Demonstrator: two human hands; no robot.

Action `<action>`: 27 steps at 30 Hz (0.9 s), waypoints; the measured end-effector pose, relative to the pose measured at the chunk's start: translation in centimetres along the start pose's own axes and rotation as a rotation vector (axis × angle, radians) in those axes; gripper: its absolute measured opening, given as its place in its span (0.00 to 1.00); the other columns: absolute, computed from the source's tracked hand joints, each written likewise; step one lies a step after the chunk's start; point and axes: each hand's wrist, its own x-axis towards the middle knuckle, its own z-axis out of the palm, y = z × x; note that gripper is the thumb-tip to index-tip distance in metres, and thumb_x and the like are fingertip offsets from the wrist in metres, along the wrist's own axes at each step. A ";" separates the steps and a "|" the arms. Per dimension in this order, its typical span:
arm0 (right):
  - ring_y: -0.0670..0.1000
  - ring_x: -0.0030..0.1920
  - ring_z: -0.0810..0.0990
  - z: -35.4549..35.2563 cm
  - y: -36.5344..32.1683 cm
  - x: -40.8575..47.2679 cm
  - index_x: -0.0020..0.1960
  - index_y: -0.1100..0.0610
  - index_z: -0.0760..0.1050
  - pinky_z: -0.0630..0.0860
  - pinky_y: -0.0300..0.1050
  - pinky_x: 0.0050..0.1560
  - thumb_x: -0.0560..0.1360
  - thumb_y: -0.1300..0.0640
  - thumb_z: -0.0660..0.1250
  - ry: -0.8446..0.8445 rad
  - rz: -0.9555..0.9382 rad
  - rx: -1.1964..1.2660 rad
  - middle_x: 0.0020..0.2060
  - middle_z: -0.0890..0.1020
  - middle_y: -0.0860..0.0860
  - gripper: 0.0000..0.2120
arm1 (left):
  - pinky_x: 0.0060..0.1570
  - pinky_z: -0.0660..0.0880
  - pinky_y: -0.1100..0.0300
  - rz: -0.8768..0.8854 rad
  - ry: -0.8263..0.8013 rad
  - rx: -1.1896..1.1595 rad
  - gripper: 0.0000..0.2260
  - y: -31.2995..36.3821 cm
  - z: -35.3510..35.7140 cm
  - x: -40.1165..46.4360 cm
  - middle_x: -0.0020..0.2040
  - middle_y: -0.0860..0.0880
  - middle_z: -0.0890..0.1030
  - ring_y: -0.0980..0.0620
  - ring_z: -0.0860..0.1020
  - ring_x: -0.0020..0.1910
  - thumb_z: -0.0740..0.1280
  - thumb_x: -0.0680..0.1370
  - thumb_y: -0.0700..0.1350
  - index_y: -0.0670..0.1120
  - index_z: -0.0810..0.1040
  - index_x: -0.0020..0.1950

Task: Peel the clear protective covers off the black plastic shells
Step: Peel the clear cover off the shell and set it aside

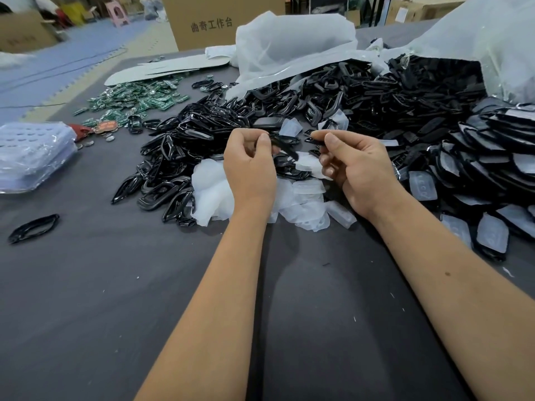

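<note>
I see the left hand (250,166) pinching a black frame (282,146), the right hand (357,166) pinching a black shell (314,139); the carton (214,21) reads "曲奇工作台".

Grey table (86,299), heaped black shells (376,105), clear covers (214,186), green circuit boards (136,96), plastic bags (292,44)

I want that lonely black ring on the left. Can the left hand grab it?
Probably not right away: the left hand is pinching a black shell. The way across the grey table to the lone ring looks free.
</note>
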 end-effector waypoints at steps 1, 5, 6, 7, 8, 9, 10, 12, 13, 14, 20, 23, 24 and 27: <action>0.48 0.34 0.75 0.0 0.0 0.0 0.52 0.62 0.85 0.71 0.38 0.31 0.83 0.67 0.65 0.021 -0.022 -0.008 0.35 0.79 0.52 0.09 | 0.40 0.77 0.48 0.008 0.015 0.021 0.07 -0.1 0.0 0.0 0.38 0.48 0.83 0.44 0.80 0.37 0.65 0.81 0.38 0.47 0.76 0.45; 0.50 0.32 0.79 -0.1 0.1 -0.1 0.54 0.63 0.80 0.74 0.40 0.31 0.78 0.70 0.71 0.121 -0.124 -0.082 0.36 0.81 0.56 0.07 | 0.38 0.84 0.53 -0.037 0.045 -0.002 0.06 -0.5 0.2 -0.1 0.41 0.39 0.84 0.49 0.86 0.34 0.67 0.79 0.33 0.41 0.75 0.45; 0.50 0.31 0.79 -0.1 0.1 -0.1 0.52 0.62 0.80 0.74 0.40 0.30 0.77 0.70 0.73 0.138 -0.144 -0.116 0.35 0.82 0.56 0.06 | 0.39 0.85 0.52 -0.043 0.044 0.004 0.06 -0.6 0.2 -0.1 0.40 0.39 0.84 0.50 0.86 0.34 0.68 0.78 0.32 0.41 0.75 0.45; 0.50 0.31 0.80 -0.1 0.2 -0.1 0.49 0.62 0.80 0.75 0.40 0.30 0.76 0.69 0.74 0.145 -0.165 -0.162 0.34 0.83 0.55 0.06 | 0.41 0.85 0.50 -0.045 0.039 0.004 0.06 -0.7 0.2 -0.1 0.39 0.40 0.84 0.50 0.86 0.34 0.68 0.78 0.31 0.41 0.76 0.45; 0.49 0.30 0.80 0.0 0.4 -0.2 0.47 0.61 0.81 0.75 0.39 0.29 0.76 0.68 0.75 0.141 -0.184 -0.211 0.33 0.84 0.54 0.05 | 0.42 0.85 0.49 -0.042 0.026 0.002 0.06 -0.8 0.3 -0.1 0.38 0.41 0.84 0.50 0.86 0.34 0.68 0.78 0.31 0.41 0.77 0.46; 0.49 0.30 0.81 0.2 0.5 -0.2 0.46 0.60 0.82 0.76 0.39 0.29 0.76 0.67 0.75 0.133 -0.201 -0.254 0.32 0.84 0.53 0.04 | 0.43 0.85 0.49 -0.032 0.007 0.004 0.06 -0.8 0.3 -0.1 0.37 0.43 0.84 0.49 0.86 0.34 0.68 0.77 0.31 0.42 0.79 0.47; 0.48 0.29 0.81 0.4 0.7 -0.2 0.46 0.59 0.84 0.76 0.38 0.28 0.76 0.66 0.76 0.127 -0.216 -0.288 0.32 0.84 0.52 0.04 | 0.43 0.85 0.50 -0.018 -0.022 0.011 0.08 -0.7 0.4 -0.1 0.37 0.44 0.85 0.49 0.86 0.34 0.68 0.77 0.31 0.43 0.81 0.49; 0.49 0.29 0.82 0.6 1.0 -0.2 0.46 0.58 0.85 0.76 0.40 0.27 0.75 0.64 0.77 0.124 -0.239 -0.351 0.32 0.85 0.51 0.03 | 0.42 0.85 0.54 0.005 -0.093 0.021 0.11 -0.6 0.6 -0.2 0.36 0.44 0.85 0.48 0.86 0.34 0.67 0.77 0.31 0.44 0.84 0.52; 0.50 0.29 0.83 0.6 1.1 -0.1 0.46 0.57 0.85 0.76 0.40 0.27 0.75 0.63 0.77 0.131 -0.251 -0.383 0.33 0.86 0.52 0.03 | 0.41 0.84 0.56 0.011 -0.124 0.020 0.11 -0.6 0.7 -0.2 0.36 0.43 0.84 0.48 0.86 0.34 0.66 0.77 0.30 0.43 0.85 0.51; 0.51 0.29 0.84 0.5 1.2 -0.1 0.46 0.57 0.84 0.77 0.41 0.27 0.75 0.62 0.78 0.144 -0.264 -0.416 0.34 0.86 0.52 0.03 | 0.41 0.85 0.56 0.012 -0.144 0.021 0.11 -0.6 0.7 -0.3 0.36 0.43 0.83 0.48 0.86 0.34 0.66 0.77 0.30 0.42 0.85 0.50; 0.52 0.30 0.85 0.5 1.6 0.1 0.43 0.53 0.83 0.79 0.44 0.26 0.73 0.59 0.79 0.181 -0.283 -0.561 0.33 0.85 0.52 0.05 | 0.46 0.85 0.47 0.018 -0.174 0.080 0.09 -1.0 0.7 -0.4 0.37 0.46 0.85 0.49 0.86 0.34 0.67 0.78 0.31 0.41 0.84 0.49; 0.50 0.32 0.85 0.6 1.5 0.1 0.43 0.54 0.82 0.83 0.49 0.32 0.73 0.58 0.79 0.215 -0.312 -0.653 0.34 0.85 0.51 0.05 | 0.45 0.85 0.51 0.031 -0.188 0.103 0.07 -1.1 0.5 -0.3 0.34 0.51 0.84 0.51 0.86 0.34 0.73 0.76 0.33 0.43 0.84 0.48; 0.50 0.34 0.86 0.6 1.4 0.1 0.44 0.55 0.82 0.84 0.51 0.36 0.73 0.58 0.79 0.223 -0.317 -0.676 0.35 0.85 0.50 0.05 | 0.45 0.85 0.50 0.025 -0.196 0.102 0.07 -1.0 0.5 -0.2 0.34 0.51 0.85 0.51 0.86 0.35 0.74 0.75 0.33 0.44 0.84 0.48; 0.49 0.36 0.86 0.7 1.4 0.0 0.44 0.55 0.83 0.85 0.52 0.41 0.73 0.56 0.79 0.232 -0.301 -0.702 0.35 0.86 0.49 0.06 | 0.46 0.85 0.49 0.002 -0.219 0.073 0.09 -1.2 0.4 -0.1 0.34 0.50 0.85 0.50 0.86 0.35 0.76 0.74 0.33 0.46 0.83 0.46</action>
